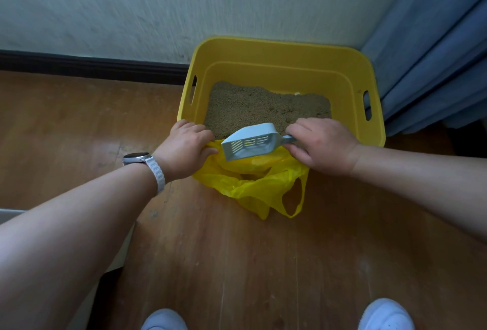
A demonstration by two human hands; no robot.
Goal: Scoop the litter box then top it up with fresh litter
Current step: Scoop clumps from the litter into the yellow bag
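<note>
Right hand [322, 145] grips scoop [250, 144] over left hand [187, 149]'s bag [253, 184]

The litter box [279, 42] stands on the floor [237, 264], against the wall [158, 0].
In it lies litter [253, 105]; a curtain [434, 53] is at its right; the bag [253, 190] lies just before it, with the scoop [250, 145] above the bag's mouth.

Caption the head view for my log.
Right hand holds grey slotted plastic scoop over yellow plastic bag gripped by left hand beside yellow plastic litter box.
</note>
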